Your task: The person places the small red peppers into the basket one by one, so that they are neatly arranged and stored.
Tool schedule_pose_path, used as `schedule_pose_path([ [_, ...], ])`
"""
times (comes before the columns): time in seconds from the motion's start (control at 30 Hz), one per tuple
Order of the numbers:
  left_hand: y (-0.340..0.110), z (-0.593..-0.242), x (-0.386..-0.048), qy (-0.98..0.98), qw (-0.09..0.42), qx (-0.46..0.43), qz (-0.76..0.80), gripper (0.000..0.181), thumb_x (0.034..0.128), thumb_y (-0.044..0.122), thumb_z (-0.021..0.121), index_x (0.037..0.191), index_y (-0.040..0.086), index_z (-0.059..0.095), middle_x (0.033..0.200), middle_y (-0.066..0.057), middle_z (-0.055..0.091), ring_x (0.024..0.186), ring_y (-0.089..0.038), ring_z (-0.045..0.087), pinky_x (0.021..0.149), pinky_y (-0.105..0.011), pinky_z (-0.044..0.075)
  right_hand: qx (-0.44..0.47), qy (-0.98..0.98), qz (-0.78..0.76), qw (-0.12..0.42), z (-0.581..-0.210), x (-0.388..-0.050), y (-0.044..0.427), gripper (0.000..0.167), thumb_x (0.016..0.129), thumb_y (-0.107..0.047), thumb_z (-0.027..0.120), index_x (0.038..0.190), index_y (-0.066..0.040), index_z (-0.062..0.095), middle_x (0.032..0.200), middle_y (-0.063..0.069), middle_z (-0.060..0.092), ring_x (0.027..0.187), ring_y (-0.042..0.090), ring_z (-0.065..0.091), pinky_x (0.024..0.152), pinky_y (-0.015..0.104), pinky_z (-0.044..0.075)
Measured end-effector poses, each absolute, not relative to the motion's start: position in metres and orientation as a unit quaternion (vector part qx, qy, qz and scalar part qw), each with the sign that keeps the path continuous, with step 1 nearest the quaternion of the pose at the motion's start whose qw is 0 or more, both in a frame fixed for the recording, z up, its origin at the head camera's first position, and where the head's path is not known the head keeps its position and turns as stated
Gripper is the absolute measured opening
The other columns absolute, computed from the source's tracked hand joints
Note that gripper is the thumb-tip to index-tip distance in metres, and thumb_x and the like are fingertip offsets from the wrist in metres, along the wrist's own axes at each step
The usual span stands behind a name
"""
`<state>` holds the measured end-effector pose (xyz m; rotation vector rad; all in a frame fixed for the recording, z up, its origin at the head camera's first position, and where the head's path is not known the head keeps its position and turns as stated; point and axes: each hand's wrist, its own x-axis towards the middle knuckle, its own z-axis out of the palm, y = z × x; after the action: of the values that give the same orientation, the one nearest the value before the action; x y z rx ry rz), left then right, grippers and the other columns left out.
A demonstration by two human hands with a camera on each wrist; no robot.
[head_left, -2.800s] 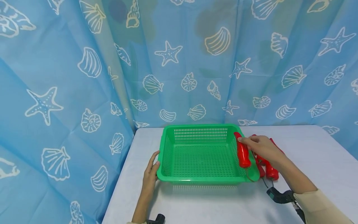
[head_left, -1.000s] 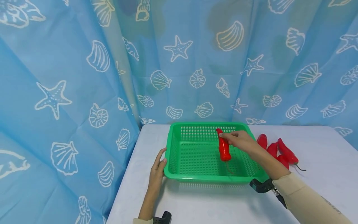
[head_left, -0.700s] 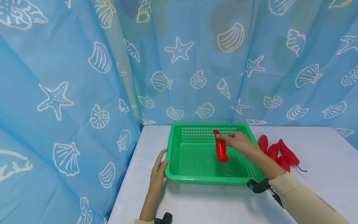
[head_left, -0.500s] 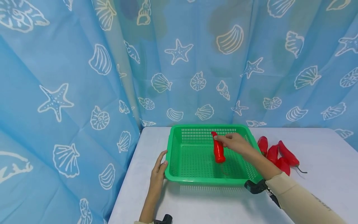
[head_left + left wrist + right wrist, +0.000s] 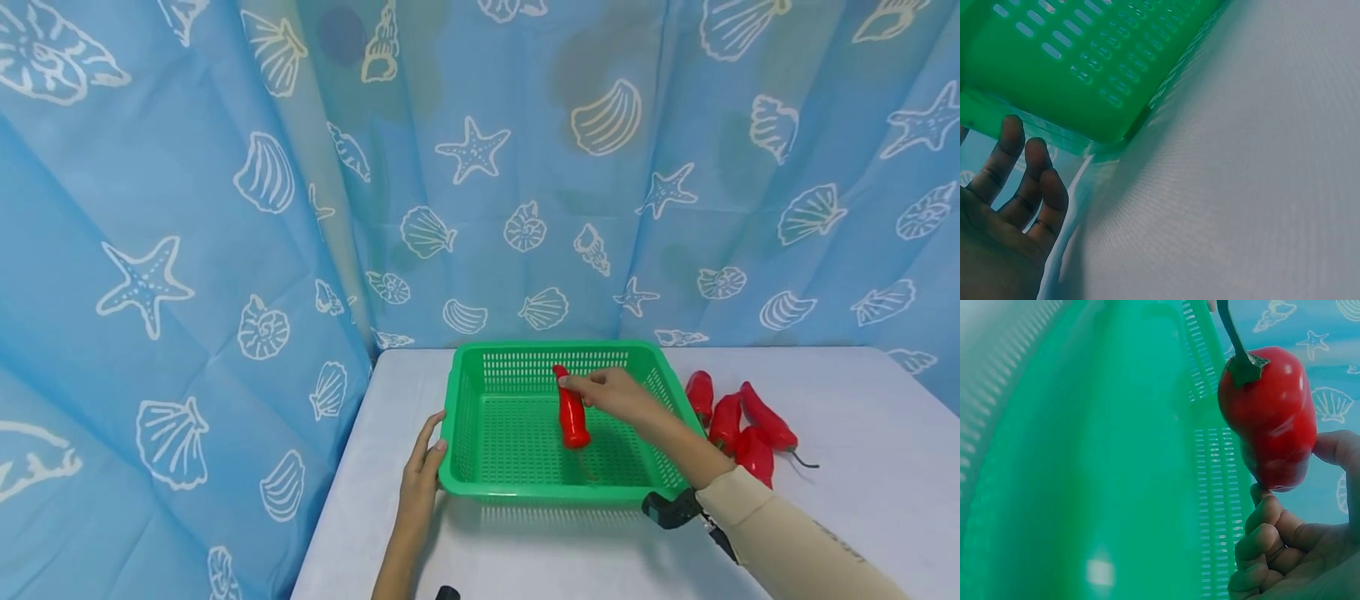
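Leftward from the basket's right rim, we found, the glossy red tapering pepper (image 5: 572, 421) had travelled since the earlier view, and it now hung above the middle of the green rectangular plastic basket (image 5: 540, 492). Behind everything we had the blue shell-printed cloth curtain (image 5: 502, 83), then the white cloth-covered table (image 5: 862, 417) bearing the basket, whose raised slotted walls were the chief obstacle to low sideways movement. Across its right rim ran the cream sleeve (image 5: 787, 525) and forearm, with a black wrist device (image 5: 667, 510) close to the front right corner, easily knocked there, we judged. Four loose red peppers (image 5: 726, 421) lay clustered just beyond that right side. We saw the left hand (image 5: 422, 471) with fingers apart, fingertips at the basket's left rim; the right hand (image 5: 617, 393) was clamped on the pepper, thumb and fingers pinching its narrow end. We expected the pepper to be light, smooth, a little slippery and prone to bruising, so a gentle grip nearer its broad middle seemed steadier; its thin green stem (image 5: 1235, 328) looked too snappable to hold by.
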<state>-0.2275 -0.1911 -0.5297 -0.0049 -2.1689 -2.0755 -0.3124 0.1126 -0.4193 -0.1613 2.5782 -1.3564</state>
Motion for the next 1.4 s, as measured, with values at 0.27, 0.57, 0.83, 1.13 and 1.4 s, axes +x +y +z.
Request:
schedule_pose_path([
  [0.27,-0.201,-0.539,-0.212,-0.718,0.057,0.027,-0.693,0.048,0.1042,0.048,0.048,0.15,0.034,0.043,0.081,-0.008,0.056,0.072,-0.019,0.059,0.065,-0.032,0.052,-0.052,0.874,-0.465,0.134,-0.441,-0.302,0.093,0.047,0.093,-0.053,0.064,0.081,-0.008,0.066,0.08,0.006,0.056,0.08,0.02,0.046,0.067,0.036,0.039],
  [0.57,-0.196,-0.54,-0.214,-0.713,0.058,0.018,-0.699,0.048,0.1038,0.047,0.049,0.15,0.034,0.044,0.075,-0.004,0.051,0.07,-0.015,0.056,0.064,-0.031,0.051,-0.035,0.857,-0.496,0.137,-0.447,-0.297,0.087,0.046,0.093,-0.05,0.064,0.092,-0.004,0.068,0.09,0.009,0.062,0.091,0.028,0.055,0.075,0.042,0.047],
  [0.83,-0.193,-0.542,-0.219,-0.714,0.059,0.014,-0.697,0.051,0.1038,0.049,0.048,0.152,0.032,0.043,0.076,-0.004,0.052,0.071,-0.016,0.056,0.064,-0.031,0.051,-0.017,0.845,-0.515,0.142,-0.445,-0.298,0.082,0.046,0.093,-0.05,0.065,0.071,-0.011,0.054,0.07,0.003,0.052,0.074,0.02,0.047,0.068,0.038,0.039],
  [1.13,-0.189,-0.537,-0.224,-0.713,0.062,-0.001,-0.699,0.046,0.1043,0.049,0.046,0.149,0.039,0.043,0.092,-0.01,0.062,0.079,-0.021,0.061,0.071,-0.034,0.052,-0.005,0.845,-0.515,0.144,-0.443,-0.305,0.079,0.046,0.091,-0.053,0.065,0.071,-0.011,0.057,0.07,0.002,0.053,0.069,0.017,0.045,0.067,0.035,0.037],
  [1.4,-0.191,-0.525,-0.226,-0.713,0.065,-0.008,-0.698,0.044,0.1062,0.043,0.046,0.15,0.038,0.043,0.081,-0.008,0.057,0.073,-0.018,0.058,0.067,-0.032,0.05,-0.033,0.836,-0.523,0.166,-0.42,-0.303,0.083,0.04,0.092,-0.045,0.067,0.073,-0.011,0.06,0.07,0.002,0.055,0.067,0.017,0.048,0.062,0.031,0.036],
])
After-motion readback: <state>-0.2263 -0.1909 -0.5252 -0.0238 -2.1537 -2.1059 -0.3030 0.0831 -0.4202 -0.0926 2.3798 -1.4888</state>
